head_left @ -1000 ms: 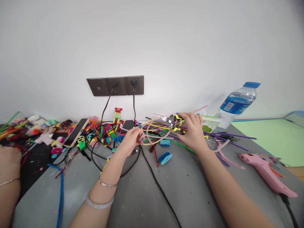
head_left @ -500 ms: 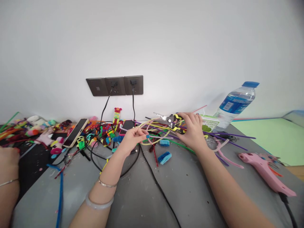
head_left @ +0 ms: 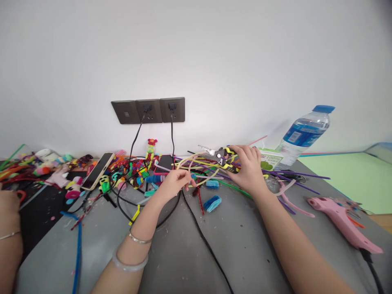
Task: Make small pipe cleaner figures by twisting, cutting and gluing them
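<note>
with the right hand (head_left: pixel 247 166), grips the pliers (head_left: pixel 219 157) by the black-and-yellow handles, laying the fingers over the top and tucking the thumb below. closed around the handles, yet apparently not squeezing them fully together. points the silvery tip leftward, just above the tangle of strips; cannot tell whether shut at the jaws.

with the left hand (head_left: pixel 177 181), reaches in beside the pink strip (head_left: pixel 190 165), curling the fingers loosely, about half open. shows mostly the back to the camera, so cannot tell whether pinching the strip or only touching it.

find the pink strip and the pale yellow strip (head_left: pixel 216 174) between the two hands, looping over the tabletop (head_left: pixel 245 257) below the pliers' tip, among other strips.

to work well here, best to single out one strip, pinch it near the tip and hold the pliers level, rather than pulling at the whole tangle. also wise to lift clear of the black cable (head_left: pixel 200 230), running close under the left hand, and to mind the blue piece (head_left: pixel 212 203) just in front.

beyond the right forearm, note the pink glue gun (head_left: pixel 339 222); at the far left edge, another person's hand (head_left: pixel 9 206), partly cut off.
</note>
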`<action>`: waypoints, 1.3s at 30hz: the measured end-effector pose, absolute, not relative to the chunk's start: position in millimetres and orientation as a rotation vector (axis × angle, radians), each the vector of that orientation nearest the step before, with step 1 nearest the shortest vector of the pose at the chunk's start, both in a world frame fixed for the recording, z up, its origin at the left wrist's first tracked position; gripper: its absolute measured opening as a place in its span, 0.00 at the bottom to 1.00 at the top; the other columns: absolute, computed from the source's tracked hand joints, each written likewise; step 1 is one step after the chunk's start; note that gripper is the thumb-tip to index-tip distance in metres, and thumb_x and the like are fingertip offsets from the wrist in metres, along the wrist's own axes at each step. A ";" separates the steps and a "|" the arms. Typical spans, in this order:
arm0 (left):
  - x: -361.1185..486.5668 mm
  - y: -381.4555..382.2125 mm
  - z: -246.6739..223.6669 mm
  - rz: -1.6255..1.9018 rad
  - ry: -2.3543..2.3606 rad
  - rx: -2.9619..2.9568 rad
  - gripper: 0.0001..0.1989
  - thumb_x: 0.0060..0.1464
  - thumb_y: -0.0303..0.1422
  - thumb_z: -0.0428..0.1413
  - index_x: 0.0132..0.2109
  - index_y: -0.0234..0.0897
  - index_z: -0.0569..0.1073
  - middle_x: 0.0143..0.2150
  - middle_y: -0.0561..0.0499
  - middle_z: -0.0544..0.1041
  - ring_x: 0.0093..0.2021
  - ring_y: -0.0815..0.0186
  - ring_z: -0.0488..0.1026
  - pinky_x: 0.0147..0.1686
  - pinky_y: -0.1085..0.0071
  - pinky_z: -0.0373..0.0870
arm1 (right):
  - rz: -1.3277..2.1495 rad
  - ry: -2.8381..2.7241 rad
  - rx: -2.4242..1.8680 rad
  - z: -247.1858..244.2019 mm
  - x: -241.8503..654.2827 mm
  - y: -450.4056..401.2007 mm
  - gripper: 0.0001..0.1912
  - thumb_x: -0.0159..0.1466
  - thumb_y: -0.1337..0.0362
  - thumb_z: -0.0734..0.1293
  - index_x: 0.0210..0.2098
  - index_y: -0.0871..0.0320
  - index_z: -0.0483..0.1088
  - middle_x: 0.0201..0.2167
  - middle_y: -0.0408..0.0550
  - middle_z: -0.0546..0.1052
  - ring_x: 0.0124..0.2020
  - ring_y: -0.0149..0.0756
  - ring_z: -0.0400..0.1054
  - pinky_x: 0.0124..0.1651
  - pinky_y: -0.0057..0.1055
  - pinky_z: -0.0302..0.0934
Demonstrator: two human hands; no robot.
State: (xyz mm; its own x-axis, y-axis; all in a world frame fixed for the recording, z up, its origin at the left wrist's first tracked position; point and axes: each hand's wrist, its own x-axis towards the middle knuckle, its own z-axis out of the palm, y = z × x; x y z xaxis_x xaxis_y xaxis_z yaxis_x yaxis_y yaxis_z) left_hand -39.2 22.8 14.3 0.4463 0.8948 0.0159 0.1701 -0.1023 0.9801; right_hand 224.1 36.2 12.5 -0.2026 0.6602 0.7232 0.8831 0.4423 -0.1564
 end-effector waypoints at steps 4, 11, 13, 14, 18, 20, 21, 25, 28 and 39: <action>-36.0 22.7 12.2 0.802 0.950 1.629 0.13 0.55 0.41 0.56 0.30 0.36 0.69 0.31 0.50 0.78 0.28 0.68 0.70 0.29 0.72 0.64 | -0.374 -1.954 -1.281 12.7 224.0 36.2 0.28 0.57 0.61 0.68 0.56 0.53 0.61 0.48 0.55 0.71 0.50 0.55 0.63 0.56 0.52 0.52; -35.6 20.7 18.0 0.821 0.937 1.664 0.17 0.59 0.40 0.52 0.25 0.36 0.68 0.32 0.48 0.77 0.36 0.64 0.74 0.36 0.71 0.67 | -0.376 -1.964 -1.278 11.6 224.6 37.2 0.29 0.56 0.62 0.68 0.57 0.53 0.61 0.49 0.55 0.71 0.50 0.55 0.63 0.57 0.52 0.52; -32.4 17.5 20.1 0.803 0.938 1.698 0.17 0.60 0.39 0.50 0.24 0.36 0.67 0.32 0.48 0.77 0.34 0.65 0.72 0.35 0.71 0.65 | -0.374 -1.959 -1.282 11.6 224.6 37.2 0.29 0.56 0.63 0.68 0.56 0.53 0.61 0.48 0.55 0.71 0.50 0.54 0.63 0.56 0.51 0.52; -29.8 15.4 20.5 0.782 0.933 1.719 0.16 0.60 0.38 0.50 0.25 0.36 0.66 0.33 0.48 0.77 0.34 0.66 0.71 0.34 0.71 0.65 | -0.375 -1.956 -1.285 11.6 224.6 37.1 0.29 0.56 0.63 0.68 0.56 0.53 0.61 0.48 0.55 0.71 0.50 0.54 0.63 0.56 0.51 0.52; -18.0 5.8 18.9 0.669 0.881 1.802 0.11 0.62 0.37 0.47 0.34 0.37 0.68 0.36 0.49 0.76 0.33 0.67 0.70 0.32 0.72 0.64 | -0.385 -1.942 -1.293 12.1 224.6 37.1 0.28 0.56 0.62 0.67 0.56 0.53 0.61 0.48 0.55 0.71 0.49 0.54 0.63 0.55 0.50 0.53; -14.2 2.1 17.8 0.640 0.871 1.865 0.06 0.60 0.33 0.49 0.41 0.38 0.68 0.40 0.49 0.76 0.34 0.68 0.70 0.32 0.72 0.64 | -0.386 -1.937 -1.295 12.4 224.6 37.0 0.28 0.56 0.62 0.67 0.56 0.53 0.61 0.48 0.56 0.71 0.50 0.55 0.63 0.55 0.50 0.53; -13.0 0.6 17.3 0.629 0.875 1.908 0.06 0.58 0.32 0.51 0.43 0.39 0.68 0.41 0.49 0.76 0.34 0.68 0.70 0.32 0.72 0.64 | -0.385 -1.936 -1.297 12.6 224.6 36.9 0.28 0.56 0.62 0.67 0.56 0.54 0.61 0.48 0.56 0.71 0.50 0.55 0.63 0.56 0.50 0.53; -8.1 -4.4 14.1 0.569 0.951 2.138 0.11 0.51 0.37 0.60 0.42 0.41 0.72 0.38 0.51 0.76 0.35 0.64 0.70 0.33 0.71 0.64 | -0.372 -1.937 -1.302 14.0 224.3 36.0 0.28 0.56 0.63 0.67 0.56 0.54 0.61 0.48 0.56 0.71 0.50 0.55 0.63 0.56 0.50 0.52; -2.8 -7.7 10.0 0.535 1.006 2.309 0.14 0.48 0.41 0.64 0.40 0.40 0.74 0.37 0.49 0.76 0.40 0.58 0.71 0.38 0.67 0.65 | -0.355 -1.941 -1.305 15.2 223.9 35.3 0.29 0.56 0.63 0.67 0.57 0.53 0.60 0.48 0.56 0.71 0.50 0.55 0.63 0.57 0.52 0.52; -6.4 0.2 14.7 0.761 0.900 1.927 0.12 0.51 0.27 0.57 0.45 0.39 0.75 0.44 0.48 0.78 0.42 0.62 0.73 0.41 0.69 0.68 | -0.334 -1.864 -1.367 13.7 225.1 35.9 0.26 0.56 0.61 0.67 0.53 0.55 0.63 0.44 0.55 0.71 0.45 0.55 0.63 0.50 0.49 0.58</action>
